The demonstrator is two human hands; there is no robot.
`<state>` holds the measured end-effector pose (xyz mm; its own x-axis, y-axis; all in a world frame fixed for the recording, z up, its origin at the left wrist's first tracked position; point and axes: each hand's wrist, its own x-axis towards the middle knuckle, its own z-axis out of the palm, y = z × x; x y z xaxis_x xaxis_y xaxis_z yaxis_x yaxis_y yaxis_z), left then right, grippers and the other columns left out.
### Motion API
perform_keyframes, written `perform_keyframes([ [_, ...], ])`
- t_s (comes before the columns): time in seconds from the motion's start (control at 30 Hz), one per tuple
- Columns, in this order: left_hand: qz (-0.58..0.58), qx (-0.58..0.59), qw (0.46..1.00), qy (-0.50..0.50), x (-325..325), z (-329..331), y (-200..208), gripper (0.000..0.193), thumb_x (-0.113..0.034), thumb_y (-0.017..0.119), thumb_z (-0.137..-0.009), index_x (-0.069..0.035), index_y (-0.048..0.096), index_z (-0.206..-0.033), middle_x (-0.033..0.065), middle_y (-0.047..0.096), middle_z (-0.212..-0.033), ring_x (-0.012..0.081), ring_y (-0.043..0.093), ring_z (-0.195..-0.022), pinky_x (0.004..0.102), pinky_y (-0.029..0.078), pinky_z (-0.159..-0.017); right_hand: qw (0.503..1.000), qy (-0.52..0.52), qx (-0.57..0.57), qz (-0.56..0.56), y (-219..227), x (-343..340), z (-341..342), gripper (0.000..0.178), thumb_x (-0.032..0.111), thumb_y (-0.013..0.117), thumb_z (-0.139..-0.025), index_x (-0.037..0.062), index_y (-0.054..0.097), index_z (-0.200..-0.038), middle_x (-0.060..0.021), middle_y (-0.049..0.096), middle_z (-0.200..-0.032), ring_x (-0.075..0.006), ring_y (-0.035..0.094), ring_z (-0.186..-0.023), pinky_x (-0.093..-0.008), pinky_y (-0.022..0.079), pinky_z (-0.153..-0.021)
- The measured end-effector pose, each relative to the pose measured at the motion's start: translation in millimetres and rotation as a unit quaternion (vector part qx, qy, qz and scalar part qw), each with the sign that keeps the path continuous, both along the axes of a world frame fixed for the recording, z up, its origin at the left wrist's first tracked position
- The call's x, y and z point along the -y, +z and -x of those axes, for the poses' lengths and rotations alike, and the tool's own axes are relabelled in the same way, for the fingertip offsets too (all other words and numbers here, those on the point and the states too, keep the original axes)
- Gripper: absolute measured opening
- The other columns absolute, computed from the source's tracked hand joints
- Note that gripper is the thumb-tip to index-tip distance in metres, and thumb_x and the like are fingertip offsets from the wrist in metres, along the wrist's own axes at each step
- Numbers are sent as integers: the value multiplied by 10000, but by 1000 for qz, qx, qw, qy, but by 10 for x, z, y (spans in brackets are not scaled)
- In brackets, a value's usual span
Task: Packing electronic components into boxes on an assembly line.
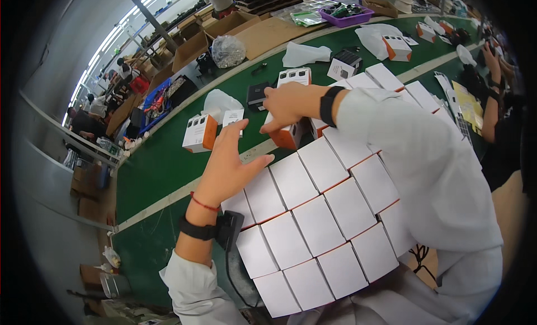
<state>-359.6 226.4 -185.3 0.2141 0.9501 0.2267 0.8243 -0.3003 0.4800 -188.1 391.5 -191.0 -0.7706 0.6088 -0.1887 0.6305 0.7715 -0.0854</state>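
Note:
My right hand (288,104) reaches across the row of boxes, its fingers and thumb curled over a small white-and-orange box (288,136), which the palm partly hides. A black box (257,96) lies just beyond its fingertips. Fingers and thumb apart, my left hand (229,163) hovers with nothing in it at the left edge of a block of white boxes (313,224) close to my body. Beyond the left hand stand another white-and-orange box (197,133) and a small printed card (233,119). A black strap device (228,229) is on my left wrist.
A green conveyor belt (162,168) runs across, carrying clear plastic bags (305,54) and more small boxes (396,48). Behind it are a blue bin (159,104), an open carton (224,27) and a purple basket (347,15). A person's arm (492,96) is at the right.

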Motion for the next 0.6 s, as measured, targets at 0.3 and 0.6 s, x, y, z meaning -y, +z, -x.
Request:
perform_keyframes([
  [0.3, -279, -263, 913, 139, -228, -264, 141, 1191, -224, 965, -515, -7, 350, -1512, 208, 471, -1418, 407, 476, -1269, 462, 364, -1116, 762, -172, -394, 484, 295, -13, -28, 840, 778, 459, -917, 66, 630, -1329, -176, 679, -1230, -298, 715, -1043, -431, 605, -787],
  [0.6, -74, 117, 990, 7, -617, 364, -7, 1046, -365, 976, -563, 28, 463, -1385, 185, 590, -1303, 280, 620, -1174, 381, 492, -1021, 817, -88, -447, 355, -198, 188, 182, 634, 672, 555, -957, 51, 652, -871, -33, 632, -709, -237, 611, -668, -372, 501, -601],
])
